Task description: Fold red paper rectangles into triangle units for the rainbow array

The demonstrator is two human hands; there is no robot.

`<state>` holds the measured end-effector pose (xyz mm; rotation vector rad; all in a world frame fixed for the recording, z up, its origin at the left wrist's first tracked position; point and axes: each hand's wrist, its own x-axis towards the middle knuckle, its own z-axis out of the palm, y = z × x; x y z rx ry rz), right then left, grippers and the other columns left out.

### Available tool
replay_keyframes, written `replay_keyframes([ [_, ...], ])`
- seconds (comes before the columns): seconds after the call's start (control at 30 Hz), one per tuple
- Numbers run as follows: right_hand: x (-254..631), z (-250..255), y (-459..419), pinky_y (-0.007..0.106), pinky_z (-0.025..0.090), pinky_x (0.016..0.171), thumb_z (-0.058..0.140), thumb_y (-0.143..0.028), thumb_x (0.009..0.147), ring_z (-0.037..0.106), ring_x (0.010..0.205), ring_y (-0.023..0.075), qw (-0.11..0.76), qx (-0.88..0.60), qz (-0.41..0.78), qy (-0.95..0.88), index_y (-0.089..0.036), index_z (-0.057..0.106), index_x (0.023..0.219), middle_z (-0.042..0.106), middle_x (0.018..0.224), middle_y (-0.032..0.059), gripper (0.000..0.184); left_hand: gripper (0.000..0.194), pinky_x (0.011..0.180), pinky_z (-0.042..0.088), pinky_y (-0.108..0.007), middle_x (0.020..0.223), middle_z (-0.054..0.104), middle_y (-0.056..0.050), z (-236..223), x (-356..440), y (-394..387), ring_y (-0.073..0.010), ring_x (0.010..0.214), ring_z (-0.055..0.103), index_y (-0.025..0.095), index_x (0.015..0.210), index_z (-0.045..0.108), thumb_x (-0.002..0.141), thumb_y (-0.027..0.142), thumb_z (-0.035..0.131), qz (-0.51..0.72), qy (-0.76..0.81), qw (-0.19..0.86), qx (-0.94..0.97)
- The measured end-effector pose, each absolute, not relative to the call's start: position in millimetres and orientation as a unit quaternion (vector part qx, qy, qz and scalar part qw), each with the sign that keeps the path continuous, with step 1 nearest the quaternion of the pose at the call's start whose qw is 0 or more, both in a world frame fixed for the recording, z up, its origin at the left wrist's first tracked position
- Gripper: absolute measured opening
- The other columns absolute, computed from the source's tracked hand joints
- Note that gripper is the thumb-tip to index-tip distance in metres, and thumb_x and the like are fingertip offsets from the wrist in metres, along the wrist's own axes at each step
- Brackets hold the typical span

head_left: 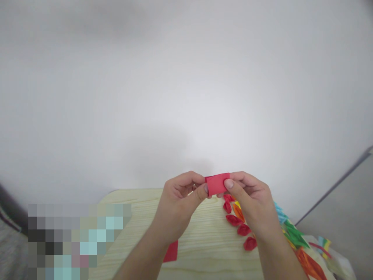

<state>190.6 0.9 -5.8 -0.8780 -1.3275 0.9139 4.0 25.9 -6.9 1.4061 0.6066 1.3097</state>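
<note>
Between my two hands, raised above the table, is a small piece of red paper (216,184), folded over on itself. My left hand (183,202) pinches its left end between thumb and fingers. At the right end, my right hand (247,198) grips it with the thumb pressed on the front face. Below my left forearm lies another red paper piece (171,252), partly hidden by the arm. Several folded red paper pieces (234,220) lie in a row beneath and left of my right wrist.
The pale wood-grain table (201,260) stands against a white wall. Along its right side are orange (310,262), green (294,234) and light blue paper pieces (280,213). A whitish bag or container (339,260) sits at the right edge. The lower left is pixelated.
</note>
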Motion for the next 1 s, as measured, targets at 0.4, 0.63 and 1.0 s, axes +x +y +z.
replay_keyframes([
  [0.4, 187, 3, -15, 0.024, 0.053, 0.072, 0.071, -0.03, 0.096, 0.068, 0.073, 0.0126, 0.508, -0.442, 0.271, -0.688, -0.027, 0.078, 0.094, 0.075, 0.081, -0.0032, 0.007, 0.01, 0.078, 0.047, -0.029, 0.085, 0.073, -0.001, 8, -6, 18, -0.0168, 0.083, 0.062, 0.023, 0.091, 0.076, 0.09, 0.032, 0.074, 0.503, 0.32, 0.4, 0.696],
  [0.63, 185, 9, -22, 0.027, 0.057, 0.08, 0.073, -0.032, 0.094, 0.073, 0.083, 0.0158, 0.519, -0.442, 0.287, -0.673, -0.028, 0.076, 0.102, 0.08, 0.095, -0.0007, 0.01, 0.008, 0.076, 0.046, -0.029, 0.08, 0.068, -0.001, 3, -1, 15, -0.0149, 0.077, 0.058, 0.022, 0.088, 0.075, 0.093, 0.028, 0.071, 0.54, 0.294, 0.384, 0.689],
  [1.0, 185, 13, -27, 0.025, 0.058, 0.071, 0.074, -0.028, 0.093, 0.073, 0.075, 0.0152, 0.563, -0.448, 0.258, -0.645, -0.026, 0.079, 0.097, 0.08, 0.085, -0.0001, 0.007, 0.004, 0.077, 0.049, -0.03, 0.084, 0.071, -0.001, -2, 3, 13, -0.0162, 0.082, 0.062, 0.024, 0.091, 0.076, 0.091, 0.027, 0.075, 0.584, 0.28, 0.399, 0.649],
])
